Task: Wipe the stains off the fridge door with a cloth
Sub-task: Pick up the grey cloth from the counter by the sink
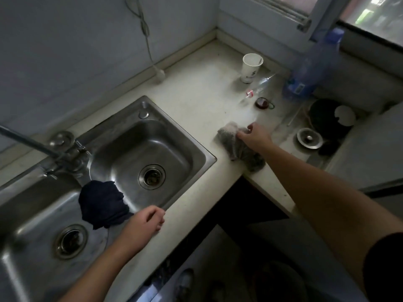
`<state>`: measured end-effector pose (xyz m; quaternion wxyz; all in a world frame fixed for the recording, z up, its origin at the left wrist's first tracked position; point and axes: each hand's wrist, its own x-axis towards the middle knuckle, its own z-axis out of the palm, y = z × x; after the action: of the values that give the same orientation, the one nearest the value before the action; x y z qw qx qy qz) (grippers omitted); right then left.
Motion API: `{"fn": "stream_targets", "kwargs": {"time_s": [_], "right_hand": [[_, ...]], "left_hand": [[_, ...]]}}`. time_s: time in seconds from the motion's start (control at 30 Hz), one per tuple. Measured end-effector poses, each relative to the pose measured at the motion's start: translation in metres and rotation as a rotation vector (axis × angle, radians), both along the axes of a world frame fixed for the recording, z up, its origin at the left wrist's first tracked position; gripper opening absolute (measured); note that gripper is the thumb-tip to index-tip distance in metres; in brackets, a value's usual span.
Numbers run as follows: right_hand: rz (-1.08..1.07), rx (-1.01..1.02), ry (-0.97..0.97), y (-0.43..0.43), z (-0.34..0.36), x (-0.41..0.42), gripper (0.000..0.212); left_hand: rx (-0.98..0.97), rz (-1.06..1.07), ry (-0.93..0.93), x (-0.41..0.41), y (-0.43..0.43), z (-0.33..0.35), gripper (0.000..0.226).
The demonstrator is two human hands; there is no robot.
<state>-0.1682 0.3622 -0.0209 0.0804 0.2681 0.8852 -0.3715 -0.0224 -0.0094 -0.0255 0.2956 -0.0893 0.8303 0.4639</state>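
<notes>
A grey cloth (231, 144) lies crumpled on the pale countertop (196, 94), right of the sink. My right hand (255, 136) rests on its far end, with the fingers pinching the fabric. My left hand (146, 221) hovers over the front rim of the sink, fingers loosely curled, holding nothing. A dark navy cloth (102, 203) hangs over the divider between the two basins, just left of that hand. No fridge door is in view.
A double steel sink (185, 136) with a tap (32, 144) fills the left. On the counter stand a white paper cup (250, 67), a blue bottle (311, 66), a small red lid (261, 103) and a stove burner (309, 138). Below the counter edge is dark floor.
</notes>
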Motion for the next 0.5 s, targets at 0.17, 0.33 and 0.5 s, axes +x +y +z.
{"fn": "stream_targets", "kwargs": {"time_s": [0.17,0.33,0.5], "right_hand": [[-0.042,-0.016,-0.058,0.015,-0.001,-0.001,0.05],[0.033,0.068,-0.099,0.007,-0.006,-0.001,0.065],[0.177,0.122,-0.047,-0.015,-0.002,0.016,0.051]], "left_hand": [[0.012,0.0,-0.018,-0.006,-0.011,-0.007,0.021],[-0.011,0.007,-0.003,-0.006,-0.015,-0.007,0.022],[-0.015,0.048,-0.027,0.006,-0.016,0.001,0.021]]}}
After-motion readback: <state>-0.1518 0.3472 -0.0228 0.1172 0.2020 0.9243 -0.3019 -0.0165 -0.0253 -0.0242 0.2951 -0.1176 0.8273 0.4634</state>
